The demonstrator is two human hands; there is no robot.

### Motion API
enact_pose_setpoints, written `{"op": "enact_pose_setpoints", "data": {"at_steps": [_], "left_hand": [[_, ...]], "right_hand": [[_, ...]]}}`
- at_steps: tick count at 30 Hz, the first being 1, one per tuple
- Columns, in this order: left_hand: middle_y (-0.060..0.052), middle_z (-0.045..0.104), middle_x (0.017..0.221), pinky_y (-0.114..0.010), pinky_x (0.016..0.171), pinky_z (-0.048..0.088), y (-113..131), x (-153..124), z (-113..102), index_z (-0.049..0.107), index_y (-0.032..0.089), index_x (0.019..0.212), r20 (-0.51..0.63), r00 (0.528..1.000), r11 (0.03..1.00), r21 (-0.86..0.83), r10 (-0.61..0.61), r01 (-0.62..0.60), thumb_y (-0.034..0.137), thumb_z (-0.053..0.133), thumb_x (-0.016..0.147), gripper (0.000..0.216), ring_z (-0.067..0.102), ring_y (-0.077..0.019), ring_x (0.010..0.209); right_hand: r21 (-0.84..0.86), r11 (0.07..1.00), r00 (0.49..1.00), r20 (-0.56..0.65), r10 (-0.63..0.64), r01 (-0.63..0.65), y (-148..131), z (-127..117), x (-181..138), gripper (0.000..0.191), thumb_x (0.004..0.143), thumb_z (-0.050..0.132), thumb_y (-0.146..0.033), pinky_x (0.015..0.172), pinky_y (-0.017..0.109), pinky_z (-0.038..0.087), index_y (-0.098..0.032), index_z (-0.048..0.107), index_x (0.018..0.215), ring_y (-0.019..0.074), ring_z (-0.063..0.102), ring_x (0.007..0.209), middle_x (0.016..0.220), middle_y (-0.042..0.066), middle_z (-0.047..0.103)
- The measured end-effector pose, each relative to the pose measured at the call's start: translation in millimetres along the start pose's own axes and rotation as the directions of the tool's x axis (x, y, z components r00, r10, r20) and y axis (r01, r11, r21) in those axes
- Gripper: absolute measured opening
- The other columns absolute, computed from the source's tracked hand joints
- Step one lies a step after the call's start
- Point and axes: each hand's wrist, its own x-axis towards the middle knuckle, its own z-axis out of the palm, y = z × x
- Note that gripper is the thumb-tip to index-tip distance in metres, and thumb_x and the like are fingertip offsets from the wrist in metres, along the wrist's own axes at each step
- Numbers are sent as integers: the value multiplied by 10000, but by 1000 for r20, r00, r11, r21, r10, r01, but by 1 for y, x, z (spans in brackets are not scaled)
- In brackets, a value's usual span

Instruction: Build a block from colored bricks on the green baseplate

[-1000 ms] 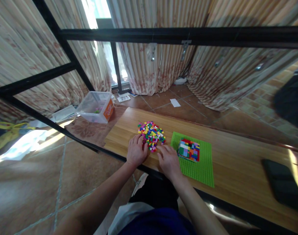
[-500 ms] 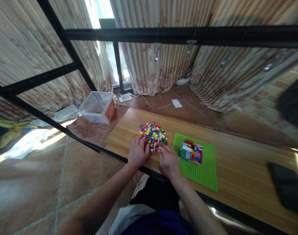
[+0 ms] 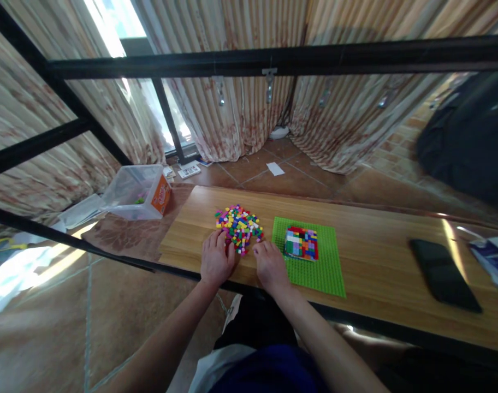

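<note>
A heap of small coloured bricks (image 3: 238, 224) lies on the wooden table (image 3: 375, 256). My left hand (image 3: 215, 260) rests flat at the heap's near-left edge, fingers stretched and touching the bricks. My right hand (image 3: 269, 264) lies at the heap's near-right edge with its fingers curled toward the bricks; what they pinch, if anything, is too small to see. Just right of it sits a green baseplate (image 3: 318, 267) carrying a block of multicoloured bricks (image 3: 301, 243).
A black phone (image 3: 444, 274) lies on the table at the right, with papers (image 3: 494, 256) beyond it. A clear plastic bin (image 3: 136, 191) stands on the floor to the left. Black frame bars (image 3: 273, 57) cross overhead. A dark bag (image 3: 470, 136) sits far right.
The camera has swung to the right, bringing the phone and papers into fuller view. Both hands stay at the near edge of the brick heap, barely shifted.
</note>
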Motion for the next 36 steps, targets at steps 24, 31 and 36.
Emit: {"op": "enact_pose_setpoints", "data": {"at_steps": [24, 31, 36], "left_hand": [[-171, 613, 1246, -474, 1019, 457, -5, 2, 1, 585, 145, 1219, -21, 999, 999, -11, 38, -38, 325, 481, 921, 363, 574, -310, 1174], [-186, 608, 1250, -476, 1032, 448, -5, 1, 2, 588, 119, 1228, -15, 999, 1000, 4, 31, -31, 329, 484, 926, 382, 556, -317, 1197], [-175, 605, 1260, -471, 1049, 438, -4, 0, 2, 586, 131, 1240, -16, 1000, 1000, 3, 24, -24, 319, 491, 925, 379, 546, -311, 1223]], "right_hand": [[355, 931, 992, -49, 116, -91, -7, -6, 4, 237, 957, 402, -162, 761, 251, 457, -220, 611, 860, 175, 631, 849, 895, 58, 684], [379, 920, 988, -64, 138, -104, -5, -6, 9, 243, 950, 400, -176, 709, 256, 442, -214, 614, 842, 174, 611, 762, 798, 41, 656], [394, 910, 982, -81, 170, -125, -4, -2, 10, 254, 950, 395, -182, 717, 260, 452, -201, 645, 908, 176, 617, 748, 801, 46, 663]]}}
